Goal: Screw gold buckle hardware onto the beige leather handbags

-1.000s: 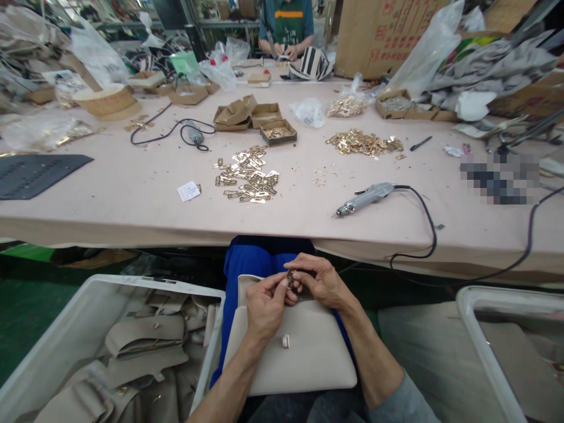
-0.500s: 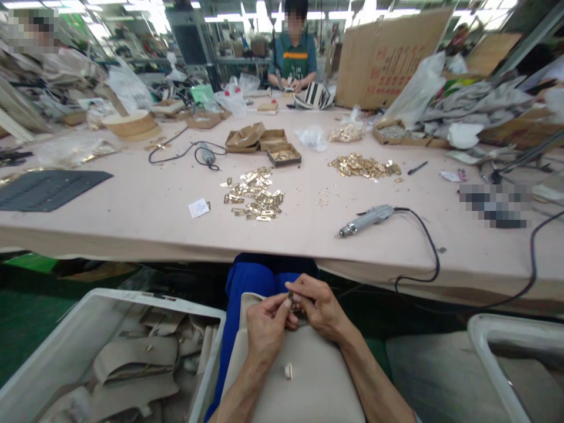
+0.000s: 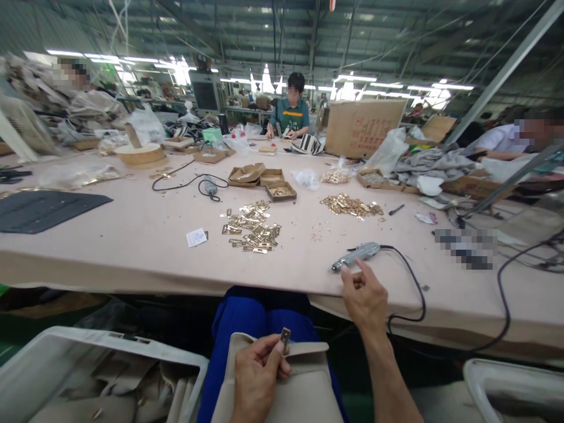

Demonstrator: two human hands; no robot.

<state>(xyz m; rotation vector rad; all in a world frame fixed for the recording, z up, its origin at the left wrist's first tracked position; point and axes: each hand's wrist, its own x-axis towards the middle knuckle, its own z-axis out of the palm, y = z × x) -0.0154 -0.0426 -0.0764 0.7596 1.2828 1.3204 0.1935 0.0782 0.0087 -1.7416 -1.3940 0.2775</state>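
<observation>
My left hand (image 3: 259,373) is closed in a pinch on a small brass-coloured metal plate (image 3: 285,336), at the flap edge of a beige bag (image 3: 304,395) lying on my lap. How far the plate is joined to the flap I cannot tell. Over the table's front edge, my right hand (image 3: 365,294) reaches up to a grey electric screwdriver (image 3: 363,251). Its thumb and fingers are apart, with the fingertips at the tool's near side. Whether they touch it is unclear. The screwdriver lies on the table, its black cord trailing right.
Loose metal plates (image 3: 253,229) and a heap of gold-coloured fittings (image 3: 350,205) lie on the table (image 3: 145,252). A small box (image 3: 281,197) holds tiny parts. White bins (image 3: 194,359) stand at both sides of my lap. A co-worker (image 3: 293,114) sits opposite.
My right hand has left the metal plate and moved up and right to the screwdriver. The left hand still pinches the plate. The view has tilted upward.
</observation>
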